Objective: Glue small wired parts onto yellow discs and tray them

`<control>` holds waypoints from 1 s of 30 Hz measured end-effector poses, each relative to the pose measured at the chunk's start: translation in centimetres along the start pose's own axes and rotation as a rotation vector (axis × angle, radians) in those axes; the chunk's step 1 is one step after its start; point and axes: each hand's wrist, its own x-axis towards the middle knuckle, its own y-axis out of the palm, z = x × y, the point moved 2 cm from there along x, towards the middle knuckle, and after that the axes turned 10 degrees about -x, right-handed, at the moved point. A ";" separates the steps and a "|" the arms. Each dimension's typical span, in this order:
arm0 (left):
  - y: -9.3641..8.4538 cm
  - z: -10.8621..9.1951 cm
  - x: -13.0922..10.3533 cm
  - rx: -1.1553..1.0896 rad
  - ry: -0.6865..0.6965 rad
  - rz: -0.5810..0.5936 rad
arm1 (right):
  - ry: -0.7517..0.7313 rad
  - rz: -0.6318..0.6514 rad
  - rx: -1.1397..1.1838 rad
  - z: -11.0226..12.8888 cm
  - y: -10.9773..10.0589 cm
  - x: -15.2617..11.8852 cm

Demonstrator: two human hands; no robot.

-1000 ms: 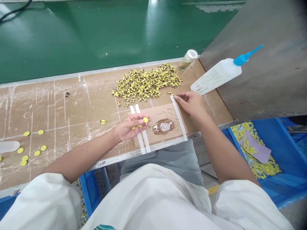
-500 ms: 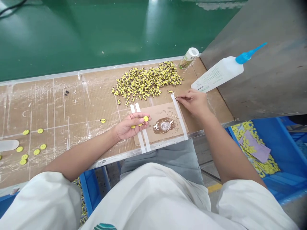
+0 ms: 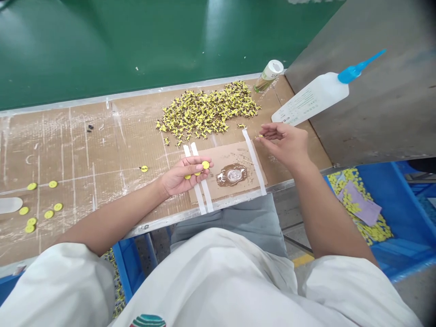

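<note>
My left hand (image 3: 182, 176) lies palm up on the cardboard-covered bench and holds several small yellow discs (image 3: 205, 165) at its fingertips. My right hand (image 3: 284, 143) hovers to the right of a taped cardboard pad (image 3: 226, 156) and pinches one tiny yellow-and-black piece (image 3: 260, 136) between thumb and fingers. A brown glue puddle (image 3: 233, 175) sits on the pad between the hands. Behind the pad lies a heap of small yellow-and-black pieces (image 3: 207, 113).
A white squeeze bottle with a blue nozzle (image 3: 318, 97) and a small capped bottle (image 3: 269, 75) lie at the back right. Loose yellow discs (image 3: 41, 209) lie at the left. A blue bin (image 3: 391, 213) of yellow parts stands below right. Behind the bench runs a green belt (image 3: 136, 41).
My right hand has lifted from the tape strip beside the heap and turned slightly, now holding a tiny piece. The left hand has barely moved.
</note>
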 end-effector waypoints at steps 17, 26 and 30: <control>0.3 0.0 -0.1 -0.003 0.013 0.002 | 0.092 -0.428 0.243 5.0 1.9 -8.6; 0.4 0.0 0.0 0.007 0.019 0.013 | -0.268 -0.561 0.002 7.3 4.3 -12.1; 0.4 0.0 -0.1 0.013 0.017 0.013 | -0.364 -0.580 -0.014 7.2 4.6 -11.9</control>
